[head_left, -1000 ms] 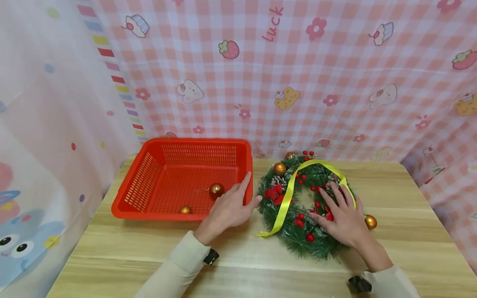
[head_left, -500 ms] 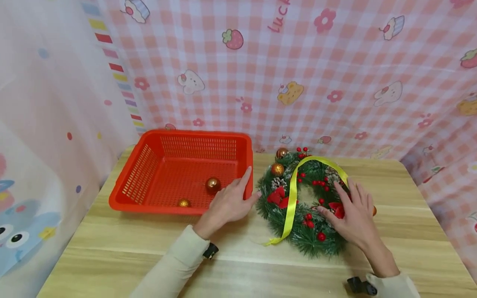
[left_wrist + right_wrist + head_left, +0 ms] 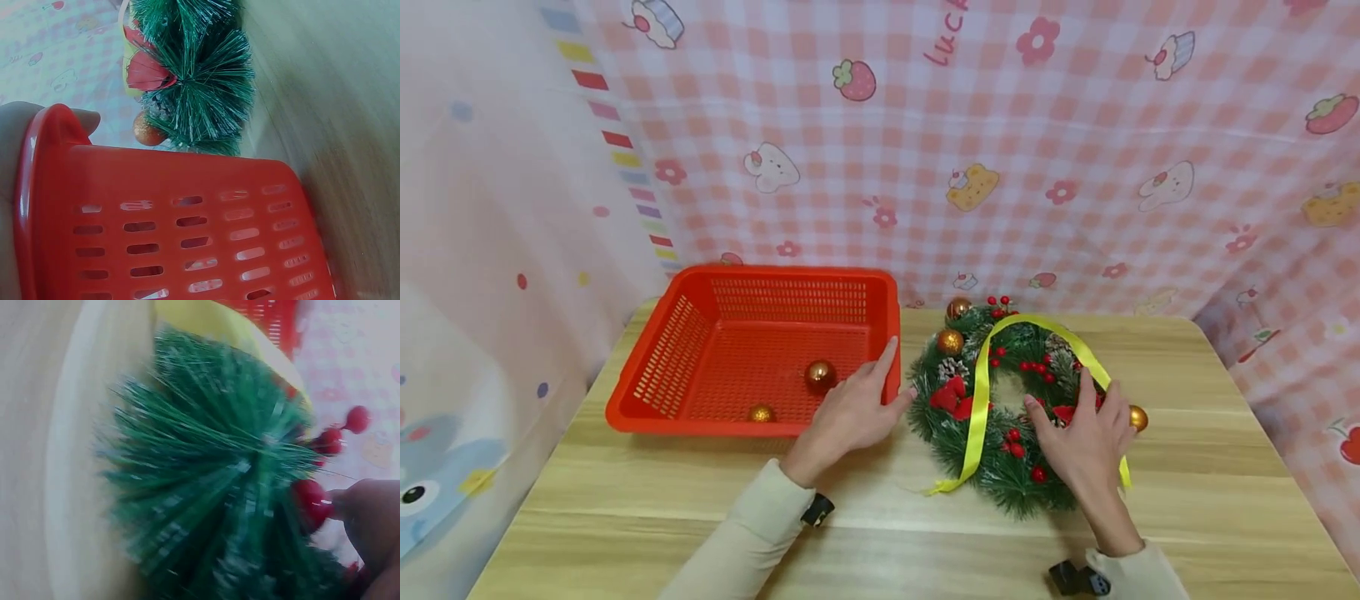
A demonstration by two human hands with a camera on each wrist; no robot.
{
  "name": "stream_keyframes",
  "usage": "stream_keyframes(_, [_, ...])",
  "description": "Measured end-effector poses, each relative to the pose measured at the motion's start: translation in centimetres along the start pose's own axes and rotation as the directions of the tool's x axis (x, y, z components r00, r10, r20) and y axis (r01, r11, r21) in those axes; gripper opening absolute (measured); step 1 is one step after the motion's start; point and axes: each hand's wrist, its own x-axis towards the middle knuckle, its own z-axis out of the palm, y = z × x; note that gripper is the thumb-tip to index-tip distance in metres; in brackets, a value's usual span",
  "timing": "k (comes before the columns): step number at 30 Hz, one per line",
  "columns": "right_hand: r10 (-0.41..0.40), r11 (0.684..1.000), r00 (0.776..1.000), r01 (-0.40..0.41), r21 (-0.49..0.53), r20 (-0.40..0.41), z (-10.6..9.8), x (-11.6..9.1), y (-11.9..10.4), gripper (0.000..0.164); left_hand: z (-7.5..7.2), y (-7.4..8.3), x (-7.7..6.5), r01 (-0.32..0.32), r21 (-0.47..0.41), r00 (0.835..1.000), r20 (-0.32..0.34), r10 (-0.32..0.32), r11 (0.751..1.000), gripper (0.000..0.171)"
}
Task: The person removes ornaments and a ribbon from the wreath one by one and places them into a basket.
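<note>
The right hand (image 3: 1084,437) lies on the wreath's near right side, thumb toward the hole, fingers loosely spread rather than clenched. The wreath (image 3: 1028,485) sits under and left of that nearer hand; being round, it has no long axis. A yellow ribbon (image 3: 978,421) arches over it. The left hand (image 3: 853,417) rests, index finger straight, on the red basket's (image 3: 700,428) right rim. Beneath is a wooden table (image 3: 887,554); behind hangs a checked cloth (image 3: 895,154).

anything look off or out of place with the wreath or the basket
The yellow ribbon lies loose across the Christmas wreath in an uneven arch with one end trailing past its edge, so it looks unfastened. Nothing seems spilled or broken.
</note>
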Motion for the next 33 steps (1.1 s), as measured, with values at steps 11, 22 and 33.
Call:
stream_keyframes(11, [0.063,0.987,0.998,-0.061,-0.152,0.009,1.5,0.9,0.6,0.103,0.1,0.2,-0.2,0.026,-0.001,1.000,0.004,-0.026,1.000,0.078])
stream_keyframes(22, [-0.084,0.975,0.991,0.103,-0.199,0.100,0.6,2.6,2.1,0.103,0.1,0.2,-0.1,0.008,-0.004,1.000,-0.007,-0.008,1.000,0.079])
stream_keyframes(33, [-0.291,0.927,0.941,0.322,-0.191,0.171,-0.2,5.1,3.4,0.101,0.2,0.0,0.0,0.002,0.004,1.000,-0.018,-0.002,1.000,0.079])
